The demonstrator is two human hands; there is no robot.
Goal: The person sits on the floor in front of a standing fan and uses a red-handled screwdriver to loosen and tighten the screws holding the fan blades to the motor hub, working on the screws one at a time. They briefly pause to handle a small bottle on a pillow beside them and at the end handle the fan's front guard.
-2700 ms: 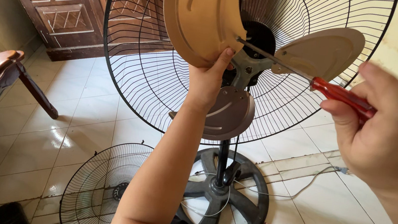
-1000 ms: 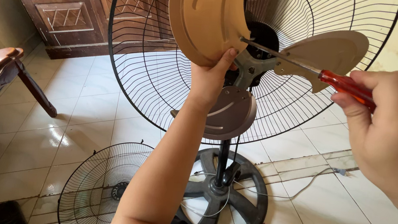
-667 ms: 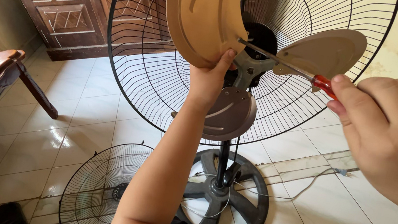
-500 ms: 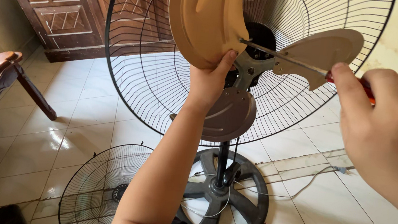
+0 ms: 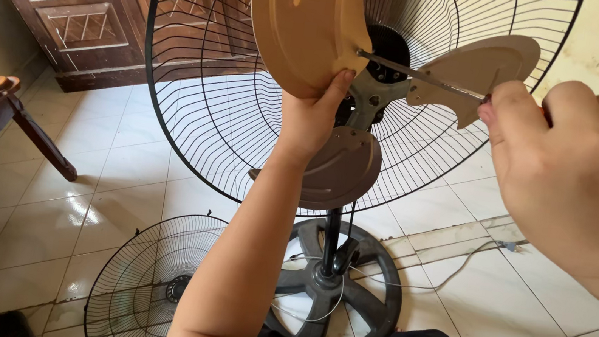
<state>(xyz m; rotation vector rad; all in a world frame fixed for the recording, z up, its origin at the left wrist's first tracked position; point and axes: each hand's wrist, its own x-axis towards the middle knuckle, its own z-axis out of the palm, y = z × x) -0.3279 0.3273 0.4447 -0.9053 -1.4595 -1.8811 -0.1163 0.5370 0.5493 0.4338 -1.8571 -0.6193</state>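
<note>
A standing fan with three tan blades faces me, its front grille off. My left hand (image 5: pixel 315 117) grips the edge of the upper tan blade (image 5: pixel 298 23) near the dark hub (image 5: pixel 377 64). My right hand (image 5: pixel 580 176) is closed around a red-handled screwdriver, whose metal shaft (image 5: pixel 421 74) reaches to the hub; the handle is almost wholly hidden in my fist. A second blade (image 5: pixel 475 68) points right and a third (image 5: pixel 341 170) hangs down. The black rear wire guard (image 5: pixel 197 133) rings the blades.
The detached front grille (image 5: pixel 148 287) lies on the tiled floor at lower left. The fan's round black base (image 5: pixel 367 299) and a thin cable (image 5: pixel 454 275) sit below. A wooden table leg (image 5: pixel 36 140) stands left; a wooden door (image 5: pixel 83 5) is behind.
My right hand has closed further over the screwdriver, hiding its red handle, and has turned on it. My left hand has stayed on the upper blade.
</note>
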